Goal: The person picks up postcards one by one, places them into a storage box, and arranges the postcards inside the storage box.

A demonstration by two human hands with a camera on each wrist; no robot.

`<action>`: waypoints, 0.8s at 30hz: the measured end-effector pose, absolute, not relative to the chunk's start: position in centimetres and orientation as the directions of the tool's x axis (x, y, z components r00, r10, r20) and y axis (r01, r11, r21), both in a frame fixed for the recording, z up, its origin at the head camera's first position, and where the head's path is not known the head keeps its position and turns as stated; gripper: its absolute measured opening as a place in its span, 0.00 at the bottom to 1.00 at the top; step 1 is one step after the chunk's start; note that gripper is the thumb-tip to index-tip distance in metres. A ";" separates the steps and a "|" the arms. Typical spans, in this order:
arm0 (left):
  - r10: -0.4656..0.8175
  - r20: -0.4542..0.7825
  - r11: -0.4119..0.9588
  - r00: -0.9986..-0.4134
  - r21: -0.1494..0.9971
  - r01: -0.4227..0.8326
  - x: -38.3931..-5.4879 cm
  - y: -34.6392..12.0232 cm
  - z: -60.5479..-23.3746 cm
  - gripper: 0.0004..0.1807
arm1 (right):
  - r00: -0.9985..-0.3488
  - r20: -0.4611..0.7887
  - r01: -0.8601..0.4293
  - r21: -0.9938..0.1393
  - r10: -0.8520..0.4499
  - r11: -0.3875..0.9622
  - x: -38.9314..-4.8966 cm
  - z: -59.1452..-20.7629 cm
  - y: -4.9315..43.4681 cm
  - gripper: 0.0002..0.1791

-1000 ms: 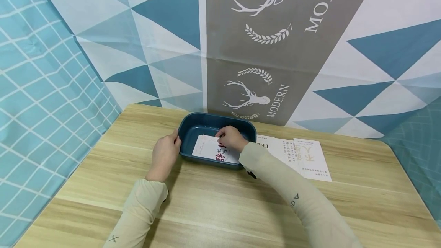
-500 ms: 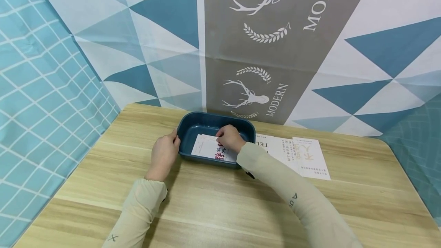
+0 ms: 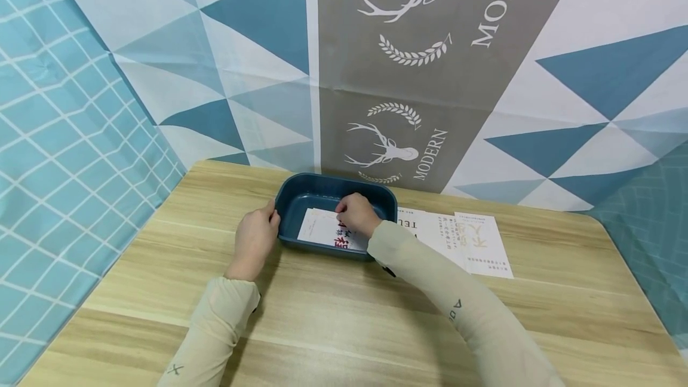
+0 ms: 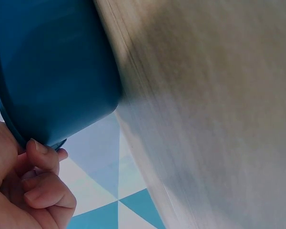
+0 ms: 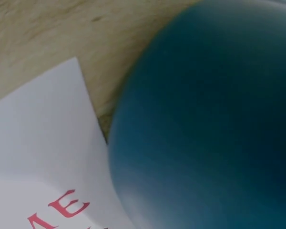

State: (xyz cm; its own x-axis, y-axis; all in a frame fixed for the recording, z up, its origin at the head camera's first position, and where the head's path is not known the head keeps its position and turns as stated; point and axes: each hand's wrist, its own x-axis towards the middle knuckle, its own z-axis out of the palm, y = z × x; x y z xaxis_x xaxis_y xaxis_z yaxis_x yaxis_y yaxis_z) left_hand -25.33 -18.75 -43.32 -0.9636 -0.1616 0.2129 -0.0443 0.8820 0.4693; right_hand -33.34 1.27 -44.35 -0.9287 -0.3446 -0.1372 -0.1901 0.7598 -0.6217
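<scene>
A dark blue rectangular basin (image 3: 306,245) stands near the back of the wooden table. At its left end, my left hand (image 3: 257,236) pinches the rim, with thumb and fingers curled round it in the left wrist view. My right hand (image 3: 359,214) reaches over the right end into the basin. Its curled fingers pinch the upper edge of a white card (image 3: 322,227) with red and black characters; the fingertips are partly hidden. The card lies flat inside with at least one more under it. In the right wrist view only the basin's outside (image 5: 181,143) shows, without the hand.
Several white printed sheets (image 3: 491,249) lie overlapping on the table right of the basin, one with gold characters. One sheet (image 5: 43,129) with red letters touches or nearly touches the basin's wall. A patterned cloth backdrop (image 3: 408,88) rises behind the table (image 3: 322,327).
Both hands keep their places on the basin and the card. The whole scene shifts slightly left and up in the head view. The card's edges in the basin look a little more even.
</scene>
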 end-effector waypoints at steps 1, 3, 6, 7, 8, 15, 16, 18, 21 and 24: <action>-0.158 0.213 0.882 -0.964 0.469 -0.041 -25.4 -18.7 -43.3 0.20 | -0.928 -0.133 -0.196 -0.621 -0.348 0.759 -33.3 -44.3 1.4 0.09; -0.152 0.213 0.882 -0.965 0.470 -0.035 -25.4 -18.5 -43.4 0.20 | -0.927 -0.127 -0.202 -0.621 -0.352 0.757 -33.3 -44.2 1.7 0.09; -0.148 0.211 0.880 -0.966 0.474 -0.032 -25.4 -18.4 -43.4 0.20 | -0.928 -0.118 -0.210 -0.618 -0.353 0.758 -33.4 -43.9 2.2 0.09; -0.151 0.209 0.879 -0.966 0.476 -0.034 -25.4 -18.3 -43.4 0.20 | -0.928 -0.119 -0.208 -0.620 -0.353 0.756 -33.4 -43.8 2.4 0.09; -0.153 0.209 0.878 -0.966 0.478 -0.036 -25.4 -18.3 -43.4 0.20 | -0.928 -0.120 -0.205 -0.624 -0.352 0.754 -33.3 -43.6 2.6 0.08; -0.151 0.195 0.875 -0.969 0.483 -0.039 -25.3 -18.2 -43.3 0.20 | -0.941 -0.110 -0.177 -0.648 -0.321 0.741 -33.2 -42.0 3.9 0.09; -0.154 0.193 0.874 -0.969 0.484 -0.043 -25.2 -18.2 -43.3 0.20 | -0.943 -0.099 -0.182 -0.647 -0.318 0.740 -33.2 -41.8 4.1 0.09; -0.158 0.187 0.875 -0.970 0.482 -0.050 -25.2 -18.3 -43.2 0.20 | -0.947 -0.073 -0.196 -0.639 -0.312 0.744 -33.2 -41.2 4.4 0.09; -0.163 0.185 0.878 -0.969 0.475 -0.057 -25.1 -18.6 -43.1 0.21 | -0.954 -0.045 -0.202 -0.636 -0.297 0.745 -33.3 -40.5 4.9 0.10; -0.155 0.194 0.882 -0.969 0.469 -0.047 -25.0 -18.9 -43.0 0.21 | -0.961 -0.037 -0.185 -0.651 -0.275 0.736 -33.3 -39.8 5.4 0.10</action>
State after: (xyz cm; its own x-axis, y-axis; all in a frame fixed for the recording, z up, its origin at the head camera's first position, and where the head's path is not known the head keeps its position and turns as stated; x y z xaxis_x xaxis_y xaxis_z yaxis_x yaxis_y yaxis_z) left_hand -25.05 -18.86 -43.01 -0.9686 -0.1549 0.1943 -0.0470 0.8820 0.4689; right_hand -33.26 5.44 -39.79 -0.9608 -0.2747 -0.0375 -0.1851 0.7362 -0.6509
